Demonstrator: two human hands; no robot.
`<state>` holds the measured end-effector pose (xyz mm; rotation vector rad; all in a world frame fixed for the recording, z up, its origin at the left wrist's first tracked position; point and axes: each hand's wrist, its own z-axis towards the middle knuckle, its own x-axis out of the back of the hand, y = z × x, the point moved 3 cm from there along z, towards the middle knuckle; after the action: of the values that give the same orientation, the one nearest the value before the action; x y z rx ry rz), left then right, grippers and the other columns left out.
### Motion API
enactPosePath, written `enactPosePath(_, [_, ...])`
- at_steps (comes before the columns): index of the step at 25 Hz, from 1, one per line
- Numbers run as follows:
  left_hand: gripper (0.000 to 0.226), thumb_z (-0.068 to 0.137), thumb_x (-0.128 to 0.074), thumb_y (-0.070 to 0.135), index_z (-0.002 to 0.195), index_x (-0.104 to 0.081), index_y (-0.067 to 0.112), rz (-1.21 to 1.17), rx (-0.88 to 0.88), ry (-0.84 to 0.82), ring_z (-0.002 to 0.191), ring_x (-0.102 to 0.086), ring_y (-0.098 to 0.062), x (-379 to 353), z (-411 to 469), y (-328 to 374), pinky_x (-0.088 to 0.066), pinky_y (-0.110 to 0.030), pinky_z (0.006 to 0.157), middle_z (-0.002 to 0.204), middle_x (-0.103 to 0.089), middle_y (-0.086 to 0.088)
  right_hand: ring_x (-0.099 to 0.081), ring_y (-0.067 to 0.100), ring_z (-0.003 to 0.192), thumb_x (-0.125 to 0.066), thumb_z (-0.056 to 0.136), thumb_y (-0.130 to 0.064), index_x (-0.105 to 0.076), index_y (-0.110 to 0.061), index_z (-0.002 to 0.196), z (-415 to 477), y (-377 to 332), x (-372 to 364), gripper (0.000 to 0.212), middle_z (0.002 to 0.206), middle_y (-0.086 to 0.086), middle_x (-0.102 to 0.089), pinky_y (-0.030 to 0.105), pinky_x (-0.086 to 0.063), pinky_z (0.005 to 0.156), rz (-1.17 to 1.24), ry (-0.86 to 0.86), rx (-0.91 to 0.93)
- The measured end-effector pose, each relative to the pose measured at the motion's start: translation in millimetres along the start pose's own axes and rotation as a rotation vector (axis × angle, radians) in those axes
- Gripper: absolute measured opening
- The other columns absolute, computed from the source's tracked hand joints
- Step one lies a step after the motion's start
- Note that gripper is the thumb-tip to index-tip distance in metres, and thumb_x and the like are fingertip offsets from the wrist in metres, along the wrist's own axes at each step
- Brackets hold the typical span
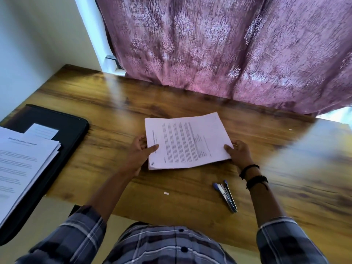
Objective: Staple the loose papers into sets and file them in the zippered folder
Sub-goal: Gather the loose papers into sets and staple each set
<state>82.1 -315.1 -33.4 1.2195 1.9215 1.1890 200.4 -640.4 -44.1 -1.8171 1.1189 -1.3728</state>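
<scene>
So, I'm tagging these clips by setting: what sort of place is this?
Probably a home study corner: a wood-grain table against a white wall, a patterned mauve curtain hanging behind it, and a black zippered folder under printed papers.

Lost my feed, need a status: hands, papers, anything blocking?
Left hand and right hand pinch paper stack by its ends. Stapler untouched near right wrist. Folder left, under other papers. Nothing blocking.

Colours here: the worktop (pixel 118 103) is golden-brown woodgrain with darker streaks. The paper set (pixel 187 141) is white with black print. Behind it hangs a mauve curtain (pixel 219 44) with damask motifs, left of it a black zippered folder (pixel 72 134), and nearer a blue-and-silver stapler (pixel 228 197). The shirt (pixel 171 244) is navy-grey plaid, the wristbands (pixel 253 176) black.
</scene>
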Motion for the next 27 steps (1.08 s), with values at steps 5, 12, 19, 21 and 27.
enactPosePath(5, [0.038, 0.086, -0.069, -0.001, 0.118, -0.055, 0.014, 0.023, -0.034, -0.024, 0.087, -0.073, -0.02, 1, -25, -15, -0.061, -0.033, 0.07, 0.114, -0.066, -0.007, -0.059, 0.021, 0.094, -0.059, 0.094, -0.008, -0.059, 0.003, 0.121, -5, 1, 3, 0.029, 0.112, 0.015, -0.065, 0.015, -0.043, 0.061, -0.03, 0.104, 0.049])
enactPosePath(12, [0.016, 0.086, -0.069, -0.001, 0.094, -0.071, 0.012, -0.071, -0.023, 0.023, 0.077, -0.072, -0.022, -4, -35, -28, -0.057, -0.019, 0.063, 0.113, -0.068, -0.016, -0.045, 0.031, 0.125, -0.068, 0.087, -0.035, -0.044, -0.005, 0.138, -58, -11, 12, 0.064, 0.138, 0.014, -0.044, 0.039, -0.04, 0.102, -0.192, 0.33, -0.131])
enactPosePath(19, [0.017, 0.085, -0.069, -0.004, 0.1, -0.07, 0.004, -0.153, 0.06, 0.128, 0.098, -0.068, -0.024, -17, -52, -41, -0.057, -0.018, 0.063, 0.117, -0.064, -0.009, -0.046, 0.027, 0.114, -0.076, 0.073, -0.055, -0.04, -0.01, 0.117, -147, 17, 1, 0.073, 0.118, 0.006, -0.042, 0.037, -0.043, 0.088, -0.447, 0.01, -0.109])
enactPosePath(21, [0.018, 0.085, -0.068, -0.004, 0.101, -0.07, 0.004, -0.189, 0.074, 0.107, 0.1, -0.067, -0.022, -19, -54, -41, -0.057, -0.018, 0.063, 0.117, -0.064, -0.008, -0.049, 0.027, 0.109, -0.078, 0.073, -0.052, -0.044, -0.009, 0.116, -157, 22, -4, 0.069, 0.114, 0.005, -0.043, 0.036, -0.043, 0.085, -0.496, 0.015, -0.056])
enactPosePath(27, [0.019, 0.085, -0.07, 0.001, 0.101, -0.071, 0.011, -0.171, 0.044, 0.098, 0.079, -0.066, -0.013, -19, -62, -42, -0.055, -0.018, 0.066, 0.11, -0.069, -0.004, -0.059, 0.025, 0.084, -0.069, 0.086, -0.036, -0.057, -0.01, 0.091, -152, 13, -10, 0.029, 0.089, 0.005, -0.061, 0.034, -0.046, 0.066, -0.4, -0.018, 0.037])
